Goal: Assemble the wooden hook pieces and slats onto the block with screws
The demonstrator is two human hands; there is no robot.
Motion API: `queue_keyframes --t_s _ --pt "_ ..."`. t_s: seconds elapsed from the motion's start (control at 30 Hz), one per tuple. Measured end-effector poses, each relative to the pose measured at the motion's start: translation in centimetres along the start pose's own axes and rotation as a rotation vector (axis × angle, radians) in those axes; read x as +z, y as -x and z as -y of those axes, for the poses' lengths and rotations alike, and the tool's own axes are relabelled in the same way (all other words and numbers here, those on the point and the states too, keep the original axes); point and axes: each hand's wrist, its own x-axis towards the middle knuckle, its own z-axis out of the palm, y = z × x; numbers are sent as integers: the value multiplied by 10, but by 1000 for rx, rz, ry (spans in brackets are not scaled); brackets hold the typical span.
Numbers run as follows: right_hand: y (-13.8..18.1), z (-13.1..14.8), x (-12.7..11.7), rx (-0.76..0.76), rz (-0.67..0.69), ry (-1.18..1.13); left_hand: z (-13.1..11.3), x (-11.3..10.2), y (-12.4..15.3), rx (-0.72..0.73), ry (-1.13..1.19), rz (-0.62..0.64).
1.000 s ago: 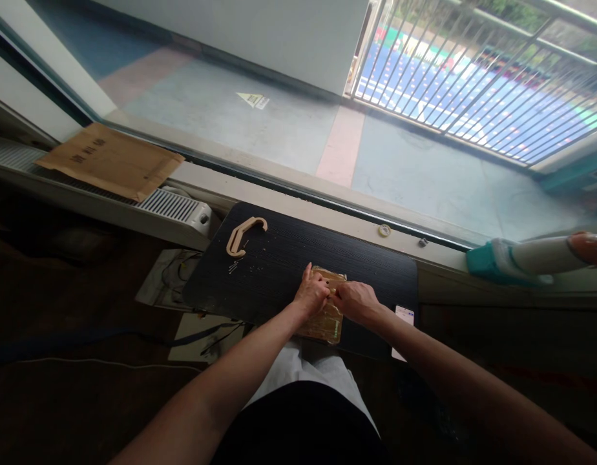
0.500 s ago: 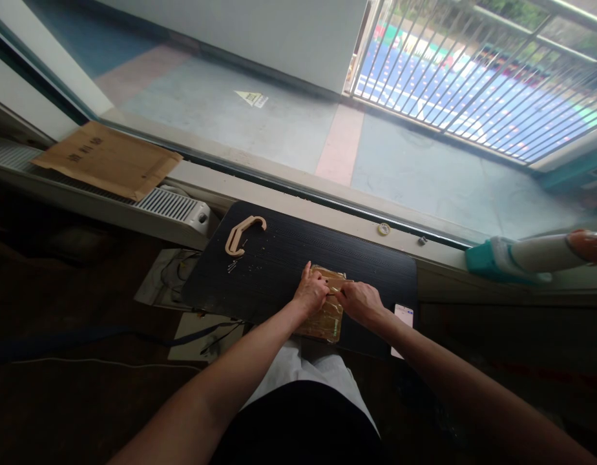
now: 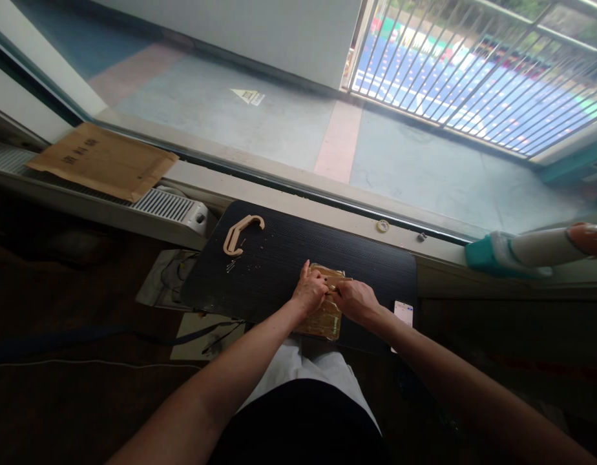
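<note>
Contents of the window corner, left to right.

1. Flattened brown cardboard sheet, lying across the white slatted radiator under the sill. It looks set aside, well apart from the work.
2. Black rectangular tabletop, pushed against the sill, probably for daylight.
3. Tan C-shaped wooden piece, flat on the tabletop's far left corner, with a scatter of small metal pins just beside it. Both lie within reach but out of the hands' way.
4. Left hand, fingers curled and closed over the left edge of the panel, seemingly pinning it flat.
5. Flat tan wooden panel, lying at the tabletop's near edge between both hands, directly before the seated person.
6. Right hand, fingertips drawn together at the panel's upper part. Whether they pinch anything is too small to tell.
7. White phone, face up at the near right corner.
8. Small tape roll, on the sill behind.
</note>
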Motion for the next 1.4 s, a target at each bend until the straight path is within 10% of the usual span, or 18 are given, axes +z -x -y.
queue_keyframes --t_s 0.4,0.63,1.4 --pt "9 1 1 23 -28 5 -1 -9 7 115 -55 -48" --pt "5 0 0 4 -17 7 -9 -20 37 -55 33 -229" --pt "7 -6 -1 -61 -27 19 -5 -7 22 -5 -53 -120"
